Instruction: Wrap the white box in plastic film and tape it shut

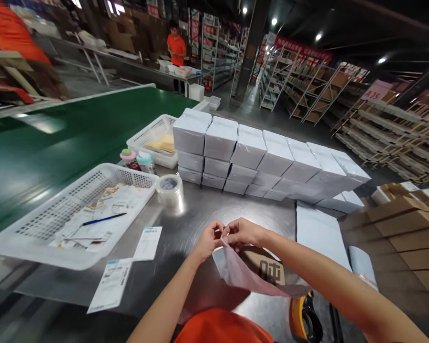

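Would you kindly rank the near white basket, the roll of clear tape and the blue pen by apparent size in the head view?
1. Near white basket, by far the largest.
2. Roll of clear tape and blue pen: unsure. The pen looks longer, the roll bulkier, and the pen lies nearer the camera.

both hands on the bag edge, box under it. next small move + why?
Probably pull the pinched edge apart to open the mouth. Left hand and right hand both pinch the top edge of the bag, close together, and the bag still looks flat. The box lies on the table under it, not inside.
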### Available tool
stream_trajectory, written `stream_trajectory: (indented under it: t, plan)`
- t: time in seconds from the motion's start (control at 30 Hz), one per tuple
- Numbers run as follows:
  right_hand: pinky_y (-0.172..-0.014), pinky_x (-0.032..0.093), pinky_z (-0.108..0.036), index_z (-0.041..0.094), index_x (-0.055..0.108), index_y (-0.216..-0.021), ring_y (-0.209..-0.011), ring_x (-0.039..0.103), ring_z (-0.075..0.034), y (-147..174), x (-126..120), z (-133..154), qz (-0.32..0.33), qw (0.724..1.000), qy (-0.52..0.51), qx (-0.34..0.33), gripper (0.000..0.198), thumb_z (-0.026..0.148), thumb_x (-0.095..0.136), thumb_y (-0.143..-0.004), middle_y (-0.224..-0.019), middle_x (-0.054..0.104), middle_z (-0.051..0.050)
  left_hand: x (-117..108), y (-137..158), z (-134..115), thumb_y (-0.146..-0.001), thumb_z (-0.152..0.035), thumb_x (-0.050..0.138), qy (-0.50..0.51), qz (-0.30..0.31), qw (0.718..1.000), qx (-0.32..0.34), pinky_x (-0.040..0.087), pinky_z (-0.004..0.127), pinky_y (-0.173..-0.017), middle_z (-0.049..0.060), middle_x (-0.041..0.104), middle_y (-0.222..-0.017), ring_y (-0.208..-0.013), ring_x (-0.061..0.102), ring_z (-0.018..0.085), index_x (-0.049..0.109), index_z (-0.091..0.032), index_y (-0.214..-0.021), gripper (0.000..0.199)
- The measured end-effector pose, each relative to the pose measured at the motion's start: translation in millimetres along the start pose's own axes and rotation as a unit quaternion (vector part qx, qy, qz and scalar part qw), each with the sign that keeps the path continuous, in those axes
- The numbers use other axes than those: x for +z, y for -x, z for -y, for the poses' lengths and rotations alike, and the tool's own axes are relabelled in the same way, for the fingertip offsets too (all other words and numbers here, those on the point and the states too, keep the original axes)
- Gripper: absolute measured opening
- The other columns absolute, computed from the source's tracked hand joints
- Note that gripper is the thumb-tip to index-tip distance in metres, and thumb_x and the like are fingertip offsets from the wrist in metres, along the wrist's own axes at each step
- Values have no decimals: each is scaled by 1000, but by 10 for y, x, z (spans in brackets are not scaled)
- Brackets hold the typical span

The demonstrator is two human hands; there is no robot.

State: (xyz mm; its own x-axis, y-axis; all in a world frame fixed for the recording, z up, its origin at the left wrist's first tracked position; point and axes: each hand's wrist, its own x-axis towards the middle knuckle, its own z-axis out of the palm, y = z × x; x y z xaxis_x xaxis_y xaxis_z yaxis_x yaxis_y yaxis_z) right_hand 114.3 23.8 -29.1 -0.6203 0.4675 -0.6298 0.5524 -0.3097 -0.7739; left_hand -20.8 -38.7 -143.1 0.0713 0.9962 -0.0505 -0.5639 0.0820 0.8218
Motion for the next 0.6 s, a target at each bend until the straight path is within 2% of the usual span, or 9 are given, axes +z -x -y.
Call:
stream_trajectory:
  t: [0.1, 0.23, 0.37, 0.53, 0.6]
  plan:
    - [-49, 46, -19, 16, 69, -67, -49, 56, -7, 52, 20, 71, -14, 999, 18, 32, 26, 31, 87, -56, -53, 62, 6, 34, -12, -14, -41, -43, 96, -36, -1, 999, 7, 44, 27, -63, 0, 56, -73, -67, 52, 15, 54, -17, -78, 61]
    - [-43, 39, -19, 17, 65, -58, -43, 51, -7, 93, 102, 141, -109, 991, 55, 51, 15, 15, 79, -62, -44, 57, 7, 70, -30, -40, -47, -44, 94, -122, -14, 989, 78, 39, 27, -65, 3, 54, -69, -68, 48, 14, 51, -15, -54, 52]
    - [-45, 39, -21, 17, 62, -58, -44, 52, -9, 141, 181, 136, -178, 974, 135, 23, 15, 12, 70, -69, -46, 55, 6, 71, -11, -63, -51, -41, 92, -122, -5, 989, 80, 41, 29, -67, 5, 56, -74, -71, 51, 17, 45, -15, -48, 54]
    - [-55, 40, -23, 17, 65, -68, -55, 55, -9, 234, 213, 151, -251, 935, 245, -51, 9, 19, 66, -77, -63, 62, 3, 46, 23, -99, -53, -42, 92, -100, 3, 994, 40, 42, 28, -72, 5, 57, -79, -77, 52, 17, 57, -14, -58, 45]
    - [-58, 41, -23, 18, 63, -69, -59, 56, -10, 320, 187, 174, -263, 928, 251, -85, 9, 18, 64, -78, -66, 63, 2, 30, 32, -94, -52, -43, 92, -89, -9, 995, 38, 41, 26, -69, 4, 56, -78, -75, 50, 15, 58, -13, -59, 46]
